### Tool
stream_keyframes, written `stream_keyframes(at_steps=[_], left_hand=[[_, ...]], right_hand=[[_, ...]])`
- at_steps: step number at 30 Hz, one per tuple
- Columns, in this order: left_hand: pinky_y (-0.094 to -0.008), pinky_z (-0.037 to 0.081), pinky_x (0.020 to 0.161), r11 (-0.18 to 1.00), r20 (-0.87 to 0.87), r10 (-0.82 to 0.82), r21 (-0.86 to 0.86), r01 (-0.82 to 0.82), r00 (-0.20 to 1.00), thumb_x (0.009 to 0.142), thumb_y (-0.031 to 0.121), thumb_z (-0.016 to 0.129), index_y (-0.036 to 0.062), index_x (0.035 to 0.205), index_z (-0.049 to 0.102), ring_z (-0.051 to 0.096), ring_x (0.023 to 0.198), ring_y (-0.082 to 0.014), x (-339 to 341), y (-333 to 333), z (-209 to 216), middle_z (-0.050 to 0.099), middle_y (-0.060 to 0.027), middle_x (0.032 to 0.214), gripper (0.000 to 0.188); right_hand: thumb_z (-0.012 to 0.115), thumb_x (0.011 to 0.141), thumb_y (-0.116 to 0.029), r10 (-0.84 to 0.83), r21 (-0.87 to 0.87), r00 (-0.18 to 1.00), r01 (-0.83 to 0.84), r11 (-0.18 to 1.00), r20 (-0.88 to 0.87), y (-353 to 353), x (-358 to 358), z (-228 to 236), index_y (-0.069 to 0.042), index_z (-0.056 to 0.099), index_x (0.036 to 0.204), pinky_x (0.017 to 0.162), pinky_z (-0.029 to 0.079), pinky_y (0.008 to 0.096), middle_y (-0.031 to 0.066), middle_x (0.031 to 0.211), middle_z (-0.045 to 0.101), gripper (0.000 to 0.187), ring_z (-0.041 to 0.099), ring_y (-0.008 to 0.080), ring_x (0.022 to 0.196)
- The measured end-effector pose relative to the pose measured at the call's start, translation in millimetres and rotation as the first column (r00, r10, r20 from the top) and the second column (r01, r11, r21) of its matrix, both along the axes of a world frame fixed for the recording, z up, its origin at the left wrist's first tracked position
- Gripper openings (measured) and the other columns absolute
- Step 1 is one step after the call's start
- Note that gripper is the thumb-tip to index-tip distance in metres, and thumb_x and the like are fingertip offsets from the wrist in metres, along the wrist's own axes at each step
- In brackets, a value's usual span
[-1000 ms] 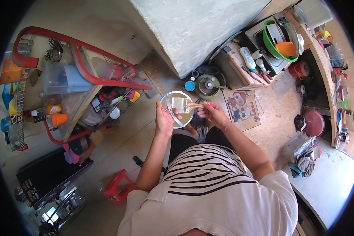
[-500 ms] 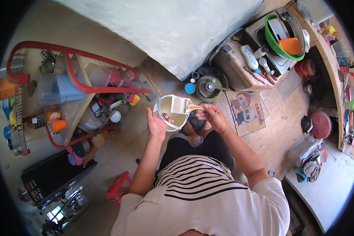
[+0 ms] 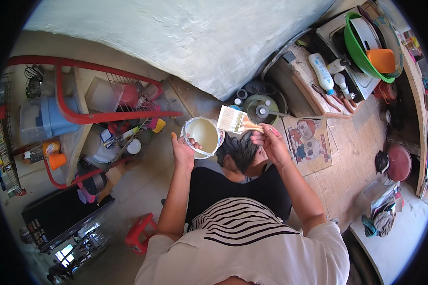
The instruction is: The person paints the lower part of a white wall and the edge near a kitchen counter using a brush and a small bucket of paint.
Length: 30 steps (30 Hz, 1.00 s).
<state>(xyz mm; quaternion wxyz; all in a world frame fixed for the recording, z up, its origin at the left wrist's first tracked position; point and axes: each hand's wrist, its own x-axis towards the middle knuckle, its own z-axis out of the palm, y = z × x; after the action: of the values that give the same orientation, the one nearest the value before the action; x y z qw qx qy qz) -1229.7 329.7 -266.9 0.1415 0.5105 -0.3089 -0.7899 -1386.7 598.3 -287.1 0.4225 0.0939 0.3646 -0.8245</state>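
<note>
There's the brush (image 3: 242, 124), almost crosswise, bristles (image 3: 230, 118) aimed left, right hand (image 3: 274, 145) pinching its handle (image 3: 255, 127), left hand (image 3: 183, 153) with fingers curled against the pail (image 3: 198, 128)!

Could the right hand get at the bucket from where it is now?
Probably yes, at least with the brush that the right hand holds: the bucket is open-topped and close by, and the left hand holds its opposite side, leaving the nearer side apparently free.

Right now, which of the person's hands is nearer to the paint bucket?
Left. The left hand holds the bucket at its left side; the right hand is apart from it, off to the right, gripping the brush.
</note>
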Motion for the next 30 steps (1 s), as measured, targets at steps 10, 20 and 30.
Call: stream_keyframes(at_steps=[10, 20, 30], left_hand=[[-0.0379, 0.043, 0.054, 0.990, -0.019, 0.111, -0.080, -0.112, 0.994, 0.094, 0.062, 0.040, 0.0074, 0.094, 0.044, 0.046, 0.052, -0.0198, -10.5, -54.9, -145.9, 0.045, -0.0039, 0.065, 0.055], [-0.0337, 0.041, 0.045, 0.952, -0.099, 0.134, -0.265, -0.155, 0.986, 0.097, 0.041, 0.050, 0.0069, 0.095, 0.049, 0.043, 0.046, -0.0159, -26.0, -89.9, -258.2, 0.045, -0.0019, 0.063, 0.034], [-0.0323, 0.041, 0.044, 0.933, -0.200, 0.106, -0.318, -0.167, 0.974, 0.097, 0.038, 0.052, 0.0067, 0.096, 0.049, 0.045, 0.046, -0.0155, -19.7, -103.5, -319.3, 0.047, -0.0019, 0.064, 0.031]], right_hand=[[0.048, 0.098, -0.013, -0.059, -0.020, 0.920, 0.055, 0.998, -0.388, -26.3, -37.4, -49.8, 0.001, 0.049, 0.110, 0.075, 0.056, 0.0420, 0.0222, 0.095, 0.065, 0.018, 0.068, 0.0314, 0.079], [0.056, 0.096, -0.019, -0.222, -0.196, 0.587, 0.108, 0.975, -0.779, -66.7, -50.2, -101.7, 0.001, 0.055, 0.114, 0.071, 0.055, 0.0398, 0.0194, 0.096, 0.061, 0.026, 0.064, 0.0303, 0.078], [0.060, 0.093, -0.007, -0.269, -0.213, 0.171, 0.284, 0.935, -0.948, -100.4, -34.8, -100.9, 0.002, 0.051, 0.115, 0.067, 0.058, 0.0347, 0.0191, 0.091, 0.065, 0.024, 0.068, 0.0260, 0.073]])
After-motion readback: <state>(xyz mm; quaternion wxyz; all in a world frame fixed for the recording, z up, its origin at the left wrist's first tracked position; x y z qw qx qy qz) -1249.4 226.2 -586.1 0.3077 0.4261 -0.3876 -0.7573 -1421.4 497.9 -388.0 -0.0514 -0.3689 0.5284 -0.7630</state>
